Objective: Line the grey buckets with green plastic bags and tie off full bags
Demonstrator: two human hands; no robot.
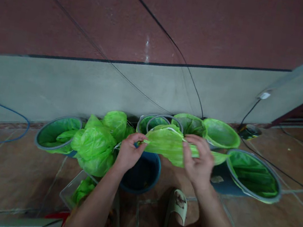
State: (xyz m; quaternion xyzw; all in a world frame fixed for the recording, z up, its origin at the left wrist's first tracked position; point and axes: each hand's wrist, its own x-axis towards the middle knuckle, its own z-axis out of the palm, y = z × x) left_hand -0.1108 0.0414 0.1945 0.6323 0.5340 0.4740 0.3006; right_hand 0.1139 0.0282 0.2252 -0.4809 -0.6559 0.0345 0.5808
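A light green plastic bag (165,142) is stretched between my two hands above the floor. My left hand (131,151) pinches its left edge between thumb and fingers. On the other side, my right hand (198,159) grips the bag near a white strip along its upper edge. Part of the bag trails right, towards a lined bin (254,176). Below my left hand stands a blue bucket (142,174), its inside dark. Puffed-up green bags (95,147) bulge just left of my left hand.
Several bins with green liners line the wall, among them a left bin (57,131) and a pale green-lined bin (221,133). A clear plastic box (71,185) sits low left. Cables run down the wall; a blue cable (18,110) lies left. A slipper (177,204) shows below.
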